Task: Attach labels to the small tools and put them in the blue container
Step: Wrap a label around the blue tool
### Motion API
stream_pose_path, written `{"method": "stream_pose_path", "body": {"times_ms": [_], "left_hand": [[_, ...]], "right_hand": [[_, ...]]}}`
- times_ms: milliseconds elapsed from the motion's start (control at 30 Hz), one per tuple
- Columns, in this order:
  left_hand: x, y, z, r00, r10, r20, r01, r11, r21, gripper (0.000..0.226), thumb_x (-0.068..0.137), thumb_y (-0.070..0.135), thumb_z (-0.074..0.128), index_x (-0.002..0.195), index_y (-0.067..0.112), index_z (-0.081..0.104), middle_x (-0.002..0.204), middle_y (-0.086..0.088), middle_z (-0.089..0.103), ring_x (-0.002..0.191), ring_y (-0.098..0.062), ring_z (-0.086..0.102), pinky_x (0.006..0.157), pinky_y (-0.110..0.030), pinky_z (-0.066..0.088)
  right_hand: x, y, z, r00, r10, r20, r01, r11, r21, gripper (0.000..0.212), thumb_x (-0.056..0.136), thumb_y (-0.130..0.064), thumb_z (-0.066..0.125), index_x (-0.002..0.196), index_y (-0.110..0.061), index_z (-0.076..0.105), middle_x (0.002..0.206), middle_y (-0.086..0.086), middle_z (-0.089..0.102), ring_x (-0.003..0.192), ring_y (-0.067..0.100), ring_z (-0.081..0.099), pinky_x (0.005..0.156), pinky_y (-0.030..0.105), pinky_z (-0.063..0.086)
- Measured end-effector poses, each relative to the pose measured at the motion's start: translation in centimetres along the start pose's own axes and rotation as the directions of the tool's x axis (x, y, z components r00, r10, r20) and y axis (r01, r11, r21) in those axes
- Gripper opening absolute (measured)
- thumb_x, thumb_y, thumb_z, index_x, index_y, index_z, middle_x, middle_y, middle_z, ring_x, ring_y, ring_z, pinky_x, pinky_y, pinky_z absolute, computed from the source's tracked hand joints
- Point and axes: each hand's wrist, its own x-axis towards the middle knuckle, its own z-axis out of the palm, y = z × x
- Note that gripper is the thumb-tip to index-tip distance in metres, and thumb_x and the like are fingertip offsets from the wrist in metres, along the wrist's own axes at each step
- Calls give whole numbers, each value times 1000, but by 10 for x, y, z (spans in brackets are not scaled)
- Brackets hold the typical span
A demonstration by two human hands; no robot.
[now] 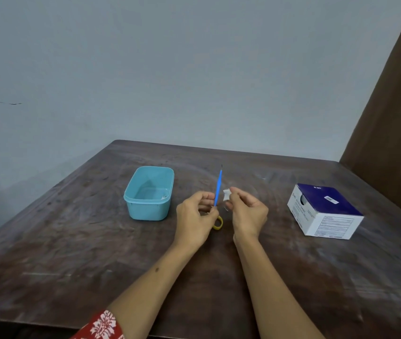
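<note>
My left hand (pixel 194 216) pinches the lower end of a thin blue tool (pixel 218 185), which stands nearly upright with its dark tip pointing away from me. Just right of it, my right hand (pixel 248 212) pinches a small white label (pixel 226 194) close to the tool's shaft, not clearly touching it. A yellow ring-shaped object (pixel 218 223) lies on the table, partly hidden under my left hand. The light blue container (pixel 131 199) sits open to the left of my hands, with a small item (pixel 164 197) lying inside near its right wall.
A blue and white cardboard box (pixel 324 211) sits on the right side of the dark wooden table (pixel 72 241). A pale wall stands behind the table, and a brown panel (pixel 395 106) rises at the far right.
</note>
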Motion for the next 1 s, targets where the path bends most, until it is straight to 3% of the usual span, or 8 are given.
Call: {"method": "stream_pose_path", "body": {"times_ms": [100, 233, 433, 500, 633, 700, 833, 1000], "left_hand": [[0, -1, 1, 1000, 1, 9, -1, 1000, -10, 26, 74, -1, 67, 96, 14, 69, 82, 8, 69, 73, -3, 66, 66, -15, 54], [0, -1, 0, 1000, 13, 22, -12, 1000, -12, 29, 76, -2, 67, 101, 11, 70, 83, 5, 70, 74, -3, 67, 66, -13, 54], [2, -3, -3, 1000, 3, 8, -3, 1000, -30, 27, 78, 0, 67, 102, 13, 72, 86, 4, 72, 78, -3, 68, 73, -15, 55], [2, -3, -4, 1000, 0, -3, -1, 1000, -29, 27, 80, -1, 66, 102, 12, 71, 89, 3, 72, 79, -3, 68, 73, -15, 54], [4, -3, -6, 1000, -2, -27, 2, 1000, -18, 26, 81, -1, 64, 103, 11, 71, 88, 3, 71, 78, 0, 66, 72, -15, 55], [5, -3, -6, 1000, 3, -25, -4, 1000, -8, 26, 81, -2, 64, 103, 11, 71, 87, 1, 72, 77, -2, 67, 72, -17, 56], [5, -5, -6, 1000, -5, 13, 4, 1000, 7, 26, 80, -4, 63, 99, 10, 72, 82, 1, 72, 71, 2, 66, 70, -14, 54], [4, -3, -6, 995, 20, 94, -24, 999, 48, 26, 78, -6, 62, 98, 8, 72, 83, 0, 72, 76, -5, 68, 71, -17, 55]], "right_hand": [[-4, 1, -1, 996, -80, 35, 83, 994, -72, 31, 75, 1, 65, 78, -29, 71, 77, -2, 73, 73, 16, 70, 74, 33, 58], [-15, -4, 0, 976, -204, 72, 211, 971, -114, 30, 77, -5, 68, 94, -26, 57, 66, -10, 71, 59, 5, 65, 59, 17, 50], [-29, -7, 1, 934, -332, 135, 348, 930, -120, 36, 82, -6, 56, 102, -34, 49, 61, -12, 69, 49, 10, 57, 54, 30, 51], [-30, -5, 1, 925, -347, 154, 366, 922, -122, 39, 82, -6, 55, 104, -38, 48, 66, -8, 71, 54, 12, 62, 56, 31, 53], [-31, -4, 3, 898, -402, 177, 430, 886, -170, 40, 83, -5, 60, 114, -27, 50, 75, -7, 73, 68, 3, 66, 65, 9, 47], [-30, -4, 2, 894, -410, 182, 438, 884, -164, 39, 82, -3, 64, 114, -21, 52, 75, -14, 71, 73, -1, 66, 65, 5, 46], [-25, 1, 2, 916, -365, 165, 389, 908, -155, 32, 79, -5, 70, 104, -20, 59, 79, -5, 74, 73, 6, 69, 69, 31, 57], [-23, -1, 2, 904, -417, 93, 427, 894, -138, 20, 81, -6, 68, 97, -16, 64, 82, -5, 73, 76, 3, 67, 65, 13, 50]]}}
